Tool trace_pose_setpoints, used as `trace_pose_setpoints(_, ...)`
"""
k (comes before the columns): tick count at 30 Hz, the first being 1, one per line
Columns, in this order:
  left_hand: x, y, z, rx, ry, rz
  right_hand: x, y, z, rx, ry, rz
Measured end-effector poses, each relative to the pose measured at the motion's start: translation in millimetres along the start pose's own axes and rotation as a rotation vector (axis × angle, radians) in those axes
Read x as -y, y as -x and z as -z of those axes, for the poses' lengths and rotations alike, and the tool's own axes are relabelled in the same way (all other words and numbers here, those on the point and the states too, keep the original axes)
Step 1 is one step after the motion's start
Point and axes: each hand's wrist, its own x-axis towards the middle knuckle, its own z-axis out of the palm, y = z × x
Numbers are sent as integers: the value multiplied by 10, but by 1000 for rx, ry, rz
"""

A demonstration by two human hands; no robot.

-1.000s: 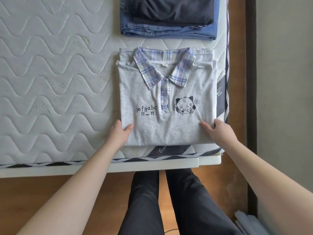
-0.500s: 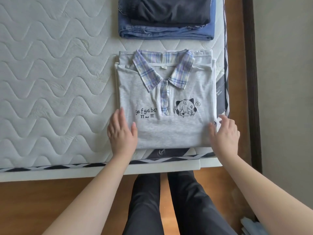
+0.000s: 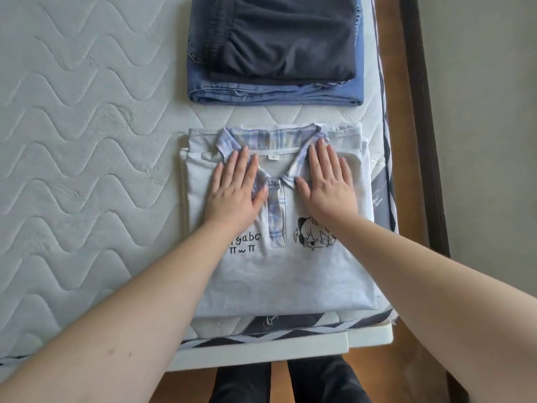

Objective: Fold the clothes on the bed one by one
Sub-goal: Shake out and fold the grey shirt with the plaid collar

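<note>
A folded grey polo shirt with a plaid collar, black lettering and a cartoon print lies at the near right corner of the bed. My left hand lies flat on the left collar flap, fingers straight. On the right collar flap my right hand presses flat the same way. Both forearms cross the lower half of the shirt and hide part of the prints.
Behind the shirt lies a folded stack: blue jeans with a dark grey garment on top. The quilted mattress stretches to the left. The bed frame edge is near me, with wooden floor and a wall to the right.
Both hands left the shirt's bottom corners and slid up to the collar, where they now press flat. The view has moved closer to the bed.
</note>
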Motion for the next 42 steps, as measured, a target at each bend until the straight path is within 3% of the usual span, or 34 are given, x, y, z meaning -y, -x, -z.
trace_pose_setpoints(8,50,-83,19,112,85,-24,-39,-86,-25,83,-24,14)
trace_pose_setpoints(10,147,-47,73,55,123,-43,-116,-48,29,41,-34,8)
trace_pose_setpoints(13,379,32,82,-43,111,79,-300,4,48,26,-28,-71)
trace_pose_setpoints(20,466,-44,-42,24,70,160,-370,-42,33,82,-4,-64)
trace_pose_setpoints(24,264,269,31,-185,172,178,-191,254,131,-2,-30,-136)
trace_pose_setpoints(26,3,605,-68,-230,200,131,41,577,81,-44,-32,-81)
trace_pose_setpoints(31,-487,1383,-485,-171,130,42,402,1320,-276,-9,-68,35)
trace_pose_setpoints(36,-523,1700,-573,-108,78,88,192,1680,-374,-32,-51,47)
trace_pose_setpoints(40,-465,2052,-541,-24,70,52,-41,2111,-311,112,-1,76)
trace_pose_setpoints(42,-442,2227,-417,107,40,7,-107,2306,-189,238,30,107)
